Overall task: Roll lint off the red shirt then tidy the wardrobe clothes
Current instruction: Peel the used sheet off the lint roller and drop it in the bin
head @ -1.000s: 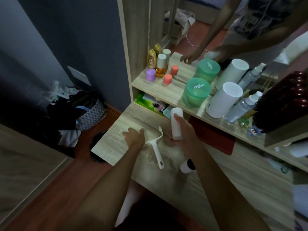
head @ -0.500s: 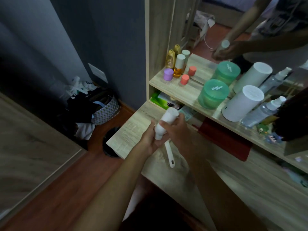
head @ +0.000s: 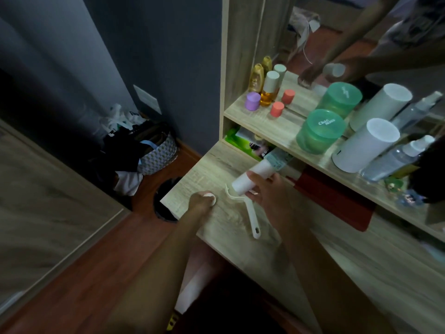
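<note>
Right hand grip curled around white lint roll, fingers wrapped over its lower end, roll tilted up toward the shelf. Left hand grip pinched on a small white round cap, knuckles down against the tabletop. White roller handle lies flat on the tabletop between the two hands, its bent frame end just under the roll; can't tell if roll sits on the frame or just over it. Handle's hole end points toward the camera.

Red shirt not identifiable; a red flat item sits under the shelf just right of the right hand, can't tell what it is.

On the shelf: two green tubs, two white cylinders, clear spray bottles, purple cap jar, amber bottle with white cap, two coral caps. Mirror behind the shelf reflects arms and hands. Green packet tucked below the shelf at left.

Floor left of the tabletop: patterned basket stuffed with dark clothes, black bin just beside the tabletop corner. Blue-grey wall behind.
</note>
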`<state>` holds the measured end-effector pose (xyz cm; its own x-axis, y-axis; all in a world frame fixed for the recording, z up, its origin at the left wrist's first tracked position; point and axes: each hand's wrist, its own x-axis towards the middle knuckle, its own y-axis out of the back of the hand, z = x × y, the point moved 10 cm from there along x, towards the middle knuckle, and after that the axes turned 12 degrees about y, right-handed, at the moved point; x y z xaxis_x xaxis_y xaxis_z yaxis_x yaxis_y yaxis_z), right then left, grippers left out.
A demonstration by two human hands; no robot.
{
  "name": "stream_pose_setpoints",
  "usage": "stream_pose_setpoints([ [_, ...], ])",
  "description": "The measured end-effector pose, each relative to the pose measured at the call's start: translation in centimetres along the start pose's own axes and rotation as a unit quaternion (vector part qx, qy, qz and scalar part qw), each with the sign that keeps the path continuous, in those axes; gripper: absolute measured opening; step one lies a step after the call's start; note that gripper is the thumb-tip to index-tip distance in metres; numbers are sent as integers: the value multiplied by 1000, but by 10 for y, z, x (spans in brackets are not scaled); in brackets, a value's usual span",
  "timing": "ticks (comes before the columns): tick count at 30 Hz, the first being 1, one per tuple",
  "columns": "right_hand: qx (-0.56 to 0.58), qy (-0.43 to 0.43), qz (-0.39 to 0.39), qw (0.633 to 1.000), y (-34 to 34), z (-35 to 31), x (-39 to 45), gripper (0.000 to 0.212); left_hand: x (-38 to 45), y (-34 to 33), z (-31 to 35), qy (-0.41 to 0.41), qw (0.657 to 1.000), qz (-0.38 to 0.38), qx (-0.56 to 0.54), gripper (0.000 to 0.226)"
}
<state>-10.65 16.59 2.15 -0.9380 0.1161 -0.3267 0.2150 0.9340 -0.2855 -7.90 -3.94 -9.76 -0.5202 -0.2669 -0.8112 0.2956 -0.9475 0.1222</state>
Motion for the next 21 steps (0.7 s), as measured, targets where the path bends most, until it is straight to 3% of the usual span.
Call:
stream_pose_setpoints([
  [2,18,-11,7,1000,7,7,-4,61,-1,10,13,-98,983,75,136,9],
  [4,16,-11,11,1000,14,11,-6,61,-1,16,20,-155,961,124,191,18],
  [10,51,-30,10,998,22,18,-9,61,1,7,29,-239,896,178,330,41],
  [13,108,-92,-1,990,13,30,-13,53,-12,7,34,-245,909,183,282,52],
  [18,226,-141,-19,964,-12,44,-23,20,-64,10,70,-317,921,162,157,29],
  [21,269,-165,-24,949,-22,59,-26,29,-113,0,84,-374,920,98,63,47],
])
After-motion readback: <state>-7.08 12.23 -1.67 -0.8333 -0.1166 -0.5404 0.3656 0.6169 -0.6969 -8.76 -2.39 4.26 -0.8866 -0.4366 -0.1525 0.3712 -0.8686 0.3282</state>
